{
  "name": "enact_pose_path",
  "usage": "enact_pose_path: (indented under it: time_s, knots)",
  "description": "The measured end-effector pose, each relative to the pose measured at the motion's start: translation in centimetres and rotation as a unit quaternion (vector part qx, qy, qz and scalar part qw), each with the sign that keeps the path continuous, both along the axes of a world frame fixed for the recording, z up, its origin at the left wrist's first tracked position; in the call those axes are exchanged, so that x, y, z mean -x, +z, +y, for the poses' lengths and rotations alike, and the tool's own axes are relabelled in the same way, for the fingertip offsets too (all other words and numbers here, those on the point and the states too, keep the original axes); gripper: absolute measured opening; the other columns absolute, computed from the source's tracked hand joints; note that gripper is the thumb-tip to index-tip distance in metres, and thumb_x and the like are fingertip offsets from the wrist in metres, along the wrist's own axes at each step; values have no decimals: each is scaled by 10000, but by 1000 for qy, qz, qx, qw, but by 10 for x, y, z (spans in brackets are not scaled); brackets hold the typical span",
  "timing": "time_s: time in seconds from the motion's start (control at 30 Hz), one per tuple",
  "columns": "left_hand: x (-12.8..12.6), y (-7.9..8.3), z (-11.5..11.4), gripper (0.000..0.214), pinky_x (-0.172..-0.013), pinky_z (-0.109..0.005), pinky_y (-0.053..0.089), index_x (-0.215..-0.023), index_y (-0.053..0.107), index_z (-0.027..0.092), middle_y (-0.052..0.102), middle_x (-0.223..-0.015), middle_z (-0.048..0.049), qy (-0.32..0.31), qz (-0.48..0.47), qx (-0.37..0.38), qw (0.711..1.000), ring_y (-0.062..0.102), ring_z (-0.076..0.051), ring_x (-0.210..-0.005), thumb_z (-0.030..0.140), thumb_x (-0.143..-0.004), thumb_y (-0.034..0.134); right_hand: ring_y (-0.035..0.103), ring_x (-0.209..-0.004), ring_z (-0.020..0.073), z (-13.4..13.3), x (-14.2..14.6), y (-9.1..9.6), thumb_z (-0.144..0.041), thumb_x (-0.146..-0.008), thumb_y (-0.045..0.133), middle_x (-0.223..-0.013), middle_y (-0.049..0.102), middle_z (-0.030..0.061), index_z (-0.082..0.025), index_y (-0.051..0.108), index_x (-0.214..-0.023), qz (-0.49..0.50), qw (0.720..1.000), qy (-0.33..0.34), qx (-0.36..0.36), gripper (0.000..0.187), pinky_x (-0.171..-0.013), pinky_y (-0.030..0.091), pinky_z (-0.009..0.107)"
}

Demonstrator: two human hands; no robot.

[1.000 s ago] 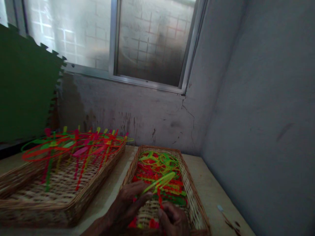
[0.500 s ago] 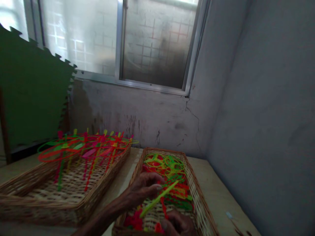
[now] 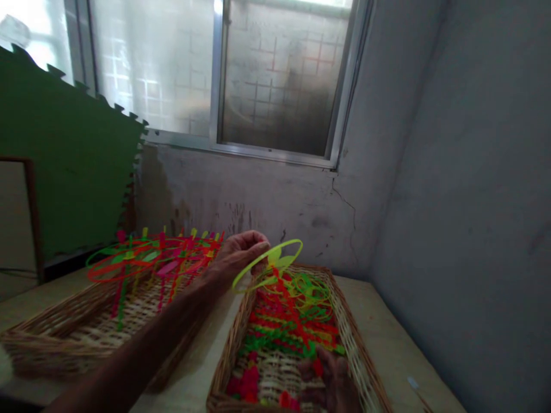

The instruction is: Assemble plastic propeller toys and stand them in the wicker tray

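Note:
My left hand (image 3: 246,248) pinches a yellow ringed propeller (image 3: 287,262) above the far left edge of the right wicker basket (image 3: 224,355). A red twisted stick (image 3: 291,307) slants down from the propeller's middle toward my right hand (image 3: 333,378). Low over that basket, my right hand's fingers are curled around the stick's lower end, beside a small green piece (image 3: 309,349). Exactly how the fingers grip there is blurred. Beneath lie several coloured twisted sticks (image 3: 267,338), yellow and green rings (image 3: 312,292) and pink-red small pieces (image 3: 245,383).
On the left stands another wicker basket (image 3: 55,358), with several assembled ringed propellers on sticks (image 3: 146,258) upright along its far part. A green foam mat (image 3: 73,166) leans by the window (image 3: 279,80). A small pale item (image 3: 412,382) lies on the table (image 3: 404,350) at right.
My left hand has moved up and away, now pinching the yellow propeller, which shows its ring more face-on. My right hand has shifted slightly right and up. The view has turned slightly left.

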State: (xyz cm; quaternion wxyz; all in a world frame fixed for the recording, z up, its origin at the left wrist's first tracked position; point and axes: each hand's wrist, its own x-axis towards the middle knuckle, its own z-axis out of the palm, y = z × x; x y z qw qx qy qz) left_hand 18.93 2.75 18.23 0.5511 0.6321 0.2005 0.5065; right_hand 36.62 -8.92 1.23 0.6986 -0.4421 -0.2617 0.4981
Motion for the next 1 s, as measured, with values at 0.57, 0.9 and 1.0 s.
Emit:
enact_pose_path:
  time_s: [0.57, 0.9, 1.0]
  knots:
    - [-13, -10, 1, 214, -362, -142, 316, -686, 517, 145, 482, -462, 73, 49, 129, -73, 988, 418, -40, -367, 327, -677, 630, 565, -1033, 213, 6, 12, -6, -620, -733, 484, -1065, 632, 122, -142, 532, -1055, -109, 968, -214, -67, 578, -871, 455, 335]
    - [-26, -39, 9, 222, -416, -158, 367, -712, 552, 123, 494, -532, 50, -6, 239, -120, 964, 451, -56, -445, 341, -734, 590, 618, -587, 173, -9, -35, -5, -548, -845, 283, -671, 675, 54, -215, 644, -886, -544, 799, -251, 58, 493, -565, 431, 247]
    - [-32, -32, 3, 228, -418, -167, 372, -703, 544, 121, 489, -524, 52, -22, 249, -114, 961, 453, -60, -442, 344, -725, 589, 588, -505, 158, -9, -44, -14, -485, -875, 258, -583, 651, 43, -233, 649, -817, -626, 727, -266, 94, 469, -506, 380, 234]
